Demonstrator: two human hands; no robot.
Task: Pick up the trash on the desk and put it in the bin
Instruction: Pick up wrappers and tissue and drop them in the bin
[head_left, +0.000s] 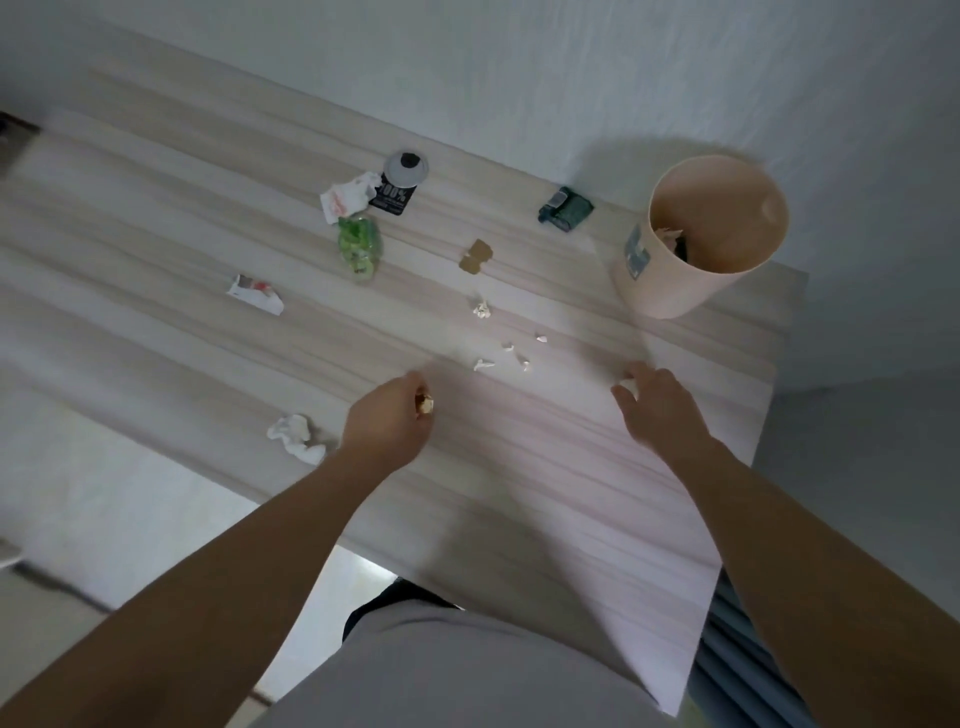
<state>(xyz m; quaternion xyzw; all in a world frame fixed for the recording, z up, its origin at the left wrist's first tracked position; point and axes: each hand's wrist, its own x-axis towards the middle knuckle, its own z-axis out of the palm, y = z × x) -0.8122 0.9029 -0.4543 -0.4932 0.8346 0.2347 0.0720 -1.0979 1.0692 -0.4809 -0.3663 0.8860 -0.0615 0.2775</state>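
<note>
Both hands over the desk (519, 493), trash right at the fingertips
Left hand (387, 421) curls its fingers round a small golden scrap (425, 406); white crumbs (483, 364) lie on the desk between the hands; right hand (662, 410) has a white scrap (627, 386) at thumb and forefinger, pinched or just touched I cannot tell; the bin (670, 296) stands just beyond it

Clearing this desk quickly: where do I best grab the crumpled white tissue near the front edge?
Pinch the crumpled white tissue across its bunched middle, fingers coming straight down from above: it lies loose on the wooden desk, folds standing up.
</note>
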